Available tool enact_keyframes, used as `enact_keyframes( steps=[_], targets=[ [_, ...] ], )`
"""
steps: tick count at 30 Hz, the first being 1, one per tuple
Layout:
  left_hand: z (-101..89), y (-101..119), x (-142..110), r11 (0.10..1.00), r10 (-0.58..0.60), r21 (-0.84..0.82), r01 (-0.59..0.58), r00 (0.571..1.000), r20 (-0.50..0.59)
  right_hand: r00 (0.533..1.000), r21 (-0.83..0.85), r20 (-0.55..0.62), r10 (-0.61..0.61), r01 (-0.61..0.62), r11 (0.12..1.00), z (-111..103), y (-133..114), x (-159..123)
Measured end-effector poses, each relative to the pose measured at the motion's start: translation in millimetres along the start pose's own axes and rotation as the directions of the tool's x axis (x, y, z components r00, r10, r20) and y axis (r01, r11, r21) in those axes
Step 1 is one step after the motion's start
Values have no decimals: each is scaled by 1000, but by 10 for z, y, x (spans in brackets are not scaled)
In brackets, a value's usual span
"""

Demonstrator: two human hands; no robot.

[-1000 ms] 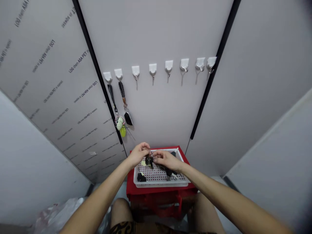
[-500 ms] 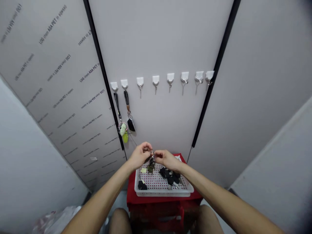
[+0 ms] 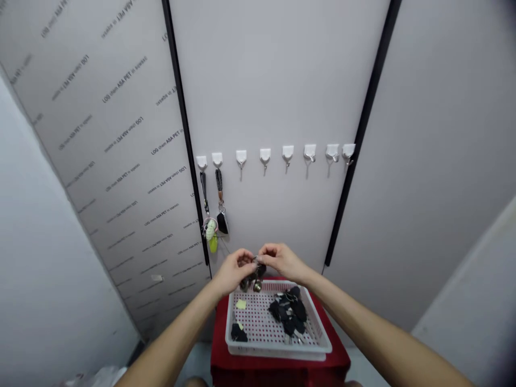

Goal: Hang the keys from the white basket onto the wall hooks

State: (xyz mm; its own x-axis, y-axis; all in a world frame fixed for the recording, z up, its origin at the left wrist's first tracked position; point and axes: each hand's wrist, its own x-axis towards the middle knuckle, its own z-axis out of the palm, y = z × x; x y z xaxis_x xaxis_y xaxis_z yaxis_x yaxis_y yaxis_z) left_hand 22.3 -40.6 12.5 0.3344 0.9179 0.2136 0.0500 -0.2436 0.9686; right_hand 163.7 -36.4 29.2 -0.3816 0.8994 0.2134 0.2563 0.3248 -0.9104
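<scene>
My left hand (image 3: 235, 271) and my right hand (image 3: 283, 262) meet above the front of the wall, fingertips pinched on the metal ring of a key bunch (image 3: 257, 284). Dark pieces and a brass-coloured round piece dangle from it, partly covered by my left fingers. Below stands a white perforated plastic basket (image 3: 278, 352). A pile of black-headed keys (image 3: 288, 312) lies in its right part. Smaller black-headed keys (image 3: 239, 334) and a pale yellow note (image 3: 241, 304) are on the left side.
The basket rests on a red-covered stand (image 3: 220, 349). Several white adhesive hooks (image 3: 265, 155) line the wall panel. From the two leftmost hang a dark strap with green charms (image 3: 212, 231) and a black braided keychain (image 3: 219, 183). Black vertical strips (image 3: 183, 113) edge the panel.
My right hand has risen slightly against the left at the ring, and the key bunch has turned. The camera view has tilted, so hooks and basket appear lower.
</scene>
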Motion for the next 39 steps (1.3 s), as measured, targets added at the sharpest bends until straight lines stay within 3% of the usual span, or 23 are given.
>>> enact_keyframes(
  steps=[3, 7, 13, 17, 21, 26, 30, 31, 33, 36, 39],
  targets=[
    [15, 134, 106, 996, 68, -54, -69, 998, -19, 997, -74, -52, -63, 59, 996, -72, -243, 176],
    [-59, 436, 331, 983, 110, -120, -138, 970, -216, 968, 53, -234, -86, 101, 993, -158, -578, 470],
    [-256, 968, 714, 961, 204, -58, -270, 836, -510, 890, 221, -438, -127, 243, 945, -225, -1073, 912],
    [-348, 1166, 899, 957, 256, 29, -290, 789, -558, 844, 209, -524, -115, 259, 943, -263, -1252, 1139],
    [-389, 1152, 1005, 965, 260, 131, -226, 784, -563, 833, 148, -551, -47, 153, 977, -274, -1211, 1267],
    [-391, 1028, 973, 971, 229, 179, -156, 809, -541, 822, 39, -566, -67, 108, 993, -278, -1066, 1297],
    [-324, 769, 778, 950, 296, 251, -186, 791, -535, 734, -206, -622, -272, 182, 962, -316, -852, 1120],
    [-285, 649, 705, 941, 317, 274, -197, 795, -517, 735, -255, -603, -310, 191, 948, -314, -753, 1027],
    [-170, 338, 526, 937, 310, 292, -191, 841, -443, 812, -301, -496, -307, 171, 938, -273, -485, 775],
    [81, -236, 202, 960, 144, 273, -60, 943, -300, 973, -343, -187, -134, 64, 937, -143, 49, 288],
    [340, -748, -80, 940, -74, 312, 136, 976, -203, 996, -528, 51, 68, -31, 849, -50, 582, -156]
  ],
)
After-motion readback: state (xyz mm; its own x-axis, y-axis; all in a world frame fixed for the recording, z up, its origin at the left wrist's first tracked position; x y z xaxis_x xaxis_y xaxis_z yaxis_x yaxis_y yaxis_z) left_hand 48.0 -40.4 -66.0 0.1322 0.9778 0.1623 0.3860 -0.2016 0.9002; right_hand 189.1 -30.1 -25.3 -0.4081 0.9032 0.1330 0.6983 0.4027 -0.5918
